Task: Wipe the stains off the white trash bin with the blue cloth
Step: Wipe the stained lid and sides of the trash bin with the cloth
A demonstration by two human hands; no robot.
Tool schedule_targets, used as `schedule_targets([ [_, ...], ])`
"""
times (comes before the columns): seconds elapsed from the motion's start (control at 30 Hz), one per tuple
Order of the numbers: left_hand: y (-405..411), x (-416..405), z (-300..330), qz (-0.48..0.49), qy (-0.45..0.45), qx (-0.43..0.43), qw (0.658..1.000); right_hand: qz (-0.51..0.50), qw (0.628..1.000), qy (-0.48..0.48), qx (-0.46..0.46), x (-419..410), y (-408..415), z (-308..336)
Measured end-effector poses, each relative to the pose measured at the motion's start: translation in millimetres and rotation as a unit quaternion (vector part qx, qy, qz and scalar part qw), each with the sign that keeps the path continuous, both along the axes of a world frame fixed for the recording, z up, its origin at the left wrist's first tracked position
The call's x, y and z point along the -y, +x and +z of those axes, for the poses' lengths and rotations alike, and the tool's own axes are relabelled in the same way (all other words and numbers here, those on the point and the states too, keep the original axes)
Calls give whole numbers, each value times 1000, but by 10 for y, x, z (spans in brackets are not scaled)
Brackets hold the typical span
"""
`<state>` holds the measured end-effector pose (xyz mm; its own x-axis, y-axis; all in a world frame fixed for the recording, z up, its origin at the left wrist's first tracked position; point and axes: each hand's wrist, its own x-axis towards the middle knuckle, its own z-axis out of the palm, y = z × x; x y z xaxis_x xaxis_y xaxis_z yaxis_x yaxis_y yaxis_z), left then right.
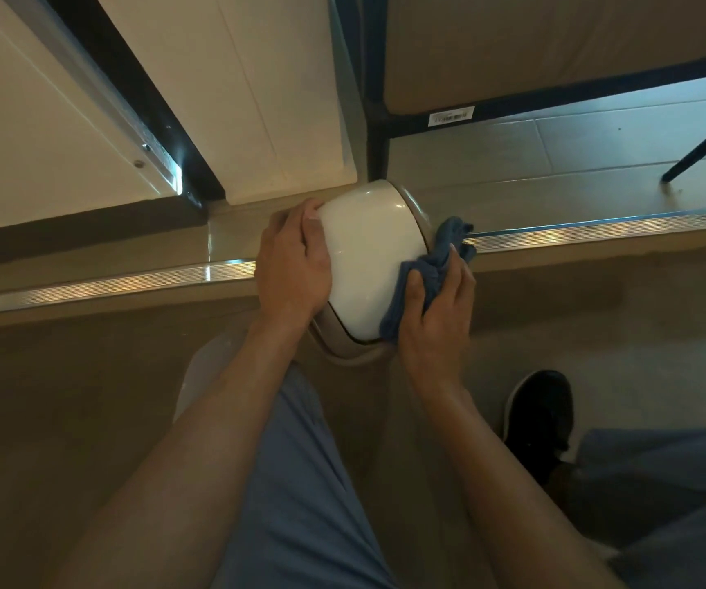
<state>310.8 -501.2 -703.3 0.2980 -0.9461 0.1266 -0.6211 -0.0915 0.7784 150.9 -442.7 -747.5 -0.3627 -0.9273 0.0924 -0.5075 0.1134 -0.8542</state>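
The white trash bin point(368, 257) lies tipped on its side in the middle of the head view, its beige rim toward the right and lower edge. My left hand point(294, 265) grips the bin's left end, fingers curled over its edge. My right hand point(440, 316) holds the crumpled blue cloth point(436, 257) against the bin's right side near the rim. Part of the cloth bunches above my fingers. The bin's underside is hidden.
A metal threshold strip point(597, 229) runs across the floor behind the bin. A white door point(232, 91) and dark frame stand at the upper left. A dark-framed piece of furniture point(513, 108) with a slanted leg point(704, 146) is upper right. My knee point(300, 461) and black shoe point(540, 414) are below.
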Motion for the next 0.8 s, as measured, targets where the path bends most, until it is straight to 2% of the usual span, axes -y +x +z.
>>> schedule_targets([
  [0.13,4,3,-10,-5,-4,12,1000,17,997,78,10,277,-59,246],
  [0.3,10,4,-7,-14,-7,22,1000,151,977,151,-2,976,-170,691],
  [0.4,18,13,-5,-15,-9,23,1000,191,956,218,-46,1325,-65,860],
  [0.53,28,16,2,-15,-4,20,1000,171,968,171,-68,1296,44,803],
  [0.63,25,15,-8,-16,-6,18,1000,123,987,104,-11,929,-58,633],
  [0.8,45,14,-18,-54,-10,69,996,79,978,126,147,566,-203,461],
])
